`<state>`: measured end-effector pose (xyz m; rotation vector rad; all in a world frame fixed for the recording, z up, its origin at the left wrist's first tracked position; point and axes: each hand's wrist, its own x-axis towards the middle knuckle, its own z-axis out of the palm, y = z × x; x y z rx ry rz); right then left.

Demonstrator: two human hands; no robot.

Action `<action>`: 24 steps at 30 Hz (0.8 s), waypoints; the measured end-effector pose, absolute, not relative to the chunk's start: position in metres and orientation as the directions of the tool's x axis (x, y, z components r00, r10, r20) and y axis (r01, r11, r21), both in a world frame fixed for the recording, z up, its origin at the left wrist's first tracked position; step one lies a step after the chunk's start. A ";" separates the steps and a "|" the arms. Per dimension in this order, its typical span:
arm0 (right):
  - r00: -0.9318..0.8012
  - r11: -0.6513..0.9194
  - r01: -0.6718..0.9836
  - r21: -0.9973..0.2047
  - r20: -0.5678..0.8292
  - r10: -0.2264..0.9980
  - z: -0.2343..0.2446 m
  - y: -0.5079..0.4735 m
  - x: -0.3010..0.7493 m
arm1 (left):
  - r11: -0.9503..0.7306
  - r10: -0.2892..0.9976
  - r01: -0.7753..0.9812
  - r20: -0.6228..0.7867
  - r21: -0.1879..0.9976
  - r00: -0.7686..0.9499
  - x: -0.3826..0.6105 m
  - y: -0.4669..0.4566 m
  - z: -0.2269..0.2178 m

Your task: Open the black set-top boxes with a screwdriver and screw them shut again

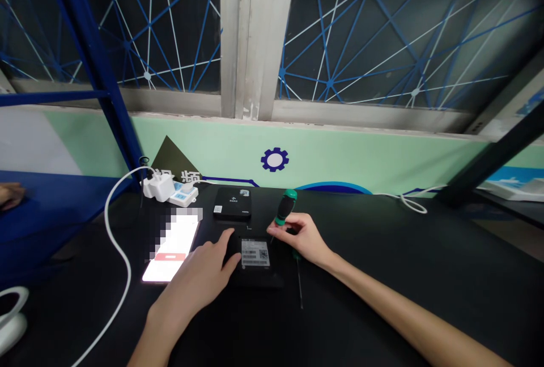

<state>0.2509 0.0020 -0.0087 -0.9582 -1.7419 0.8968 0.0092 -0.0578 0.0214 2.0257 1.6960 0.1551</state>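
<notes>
A flat black device (255,277) lies on the dark table with its white printed label (255,254) facing up. My left hand (208,265) rests at its left side, index finger and thumb stretched apart and touching it. In my right hand (304,237) a screwdriver (287,205) with a green and black handle is pinched low, nearly upright. Its shaft points down at the device's upper right corner; whether the tip sits in a screw I cannot make out. A second screwdriver (300,285) lies just right of the device, its green handle partly under my right hand.
Behind the device sits a black box (232,204). A lit phone (172,248) lies left of my left hand, near a white power strip (183,194) with a cable (123,248). At far left, another person's hand (11,194) rests by a blue surface.
</notes>
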 end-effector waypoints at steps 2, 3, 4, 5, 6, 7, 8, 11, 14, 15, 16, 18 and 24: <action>-0.257 0.361 0.185 -0.914 0.310 0.915 -0.010 0.004 0.251 | -0.106 0.949 0.896 -0.224 0.430 0.220 0.010 -0.058 0.021; -0.250 0.331 0.165 -0.929 0.285 0.925 -0.011 0.005 0.251 | -0.105 0.950 0.898 -0.225 0.428 0.218 0.010 -0.058 0.021; -0.244 0.308 0.146 -0.940 0.268 0.932 -0.011 0.006 0.251 | -0.104 0.950 0.899 -0.225 0.426 0.216 0.010 -0.058 0.021; -0.237 0.290 0.131 -0.948 0.254 0.938 -0.011 0.006 0.251 | -0.103 0.951 0.899 -0.223 0.425 0.214 0.010 -0.057 0.021; -0.231 0.278 0.123 -0.953 0.245 0.942 -0.011 0.007 0.251 | -0.101 0.952 0.899 -0.221 0.425 0.212 0.010 -0.057 0.020; -0.226 0.269 0.119 -0.956 0.238 0.945 -0.010 0.006 0.251 | -0.100 0.953 0.899 -0.220 0.426 0.210 0.010 -0.057 0.020; -0.224 0.263 0.117 -0.958 0.233 0.946 -0.010 0.006 0.251 | -0.098 0.953 0.898 -0.219 0.428 0.209 0.010 -0.057 0.021; -0.238 0.260 0.116 -0.959 0.227 0.944 -0.008 0.005 0.251 | -0.098 0.953 0.897 -0.220 0.431 0.210 0.010 -0.057 0.021; -0.253 0.292 0.140 -0.946 0.251 0.935 -0.009 0.005 0.252 | -0.100 0.953 0.896 -0.217 0.433 0.211 0.009 -0.057 0.020; -0.255 0.310 0.152 -0.939 0.265 0.930 -0.009 0.005 0.252 | -0.105 0.953 0.894 -0.212 0.436 0.215 0.009 -0.057 0.019; -0.258 0.331 0.161 -0.930 0.284 0.923 -0.009 0.005 0.253 | -0.108 0.954 0.893 -0.206 0.438 0.216 0.009 -0.057 0.018; -0.273 0.378 0.164 -0.911 0.327 0.905 -0.009 0.005 0.253 | -0.108 0.956 0.894 -0.200 0.434 0.213 0.008 -0.057 0.017; -0.354 0.425 0.108 -0.899 0.365 0.861 -0.003 0.004 0.254 | -0.118 0.954 0.900 -0.204 0.420 0.221 0.010 -0.056 0.018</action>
